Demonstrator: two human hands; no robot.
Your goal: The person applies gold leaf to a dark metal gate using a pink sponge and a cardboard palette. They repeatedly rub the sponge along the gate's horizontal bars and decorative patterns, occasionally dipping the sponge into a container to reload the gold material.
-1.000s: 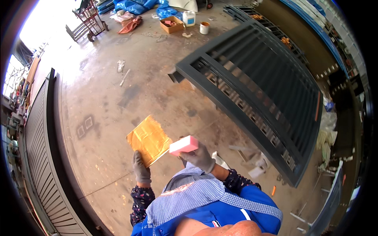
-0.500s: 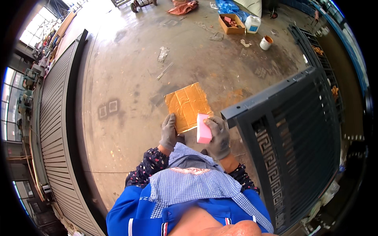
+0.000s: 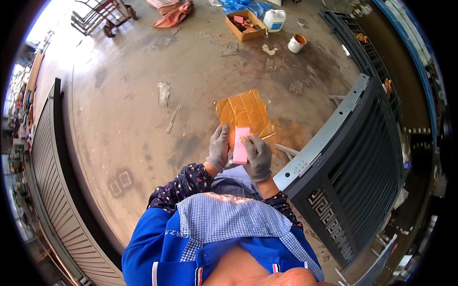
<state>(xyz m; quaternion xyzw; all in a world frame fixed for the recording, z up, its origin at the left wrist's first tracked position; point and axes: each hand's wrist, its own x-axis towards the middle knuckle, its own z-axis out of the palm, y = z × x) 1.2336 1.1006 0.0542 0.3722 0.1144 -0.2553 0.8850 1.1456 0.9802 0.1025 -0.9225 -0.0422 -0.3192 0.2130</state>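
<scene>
A flat, creased cardboard piece [image 3: 245, 112] coated in shiny orange-gold stuff is held out in front of my apron. My left hand [image 3: 219, 147], in a grey glove, grips its near left edge. In my right hand [image 3: 257, 157], gloved too, is a pink sponge block [image 3: 241, 148], held by its right side with the fingertips over its face. The sponge overlaps the near edge of the cardboard; whether the two touch I cannot tell. Orange smears mark the right glove's fingertips.
Close on my right stands a dark grey metal panel [image 3: 355, 190] with a pale drilled edge. A slatted panel [image 3: 67, 190] stands left. Ahead are a carton [image 3: 253, 34] of pink pieces, a white jug [image 3: 275, 20], a paint-stained bucket [image 3: 296, 44] and a trolley [image 3: 107, 16].
My view has swung right. The sponge has moved left, closer to my left hand, and now stands more upright in the picture. The cardboard has turned a little; both hands keep their holds.
</scene>
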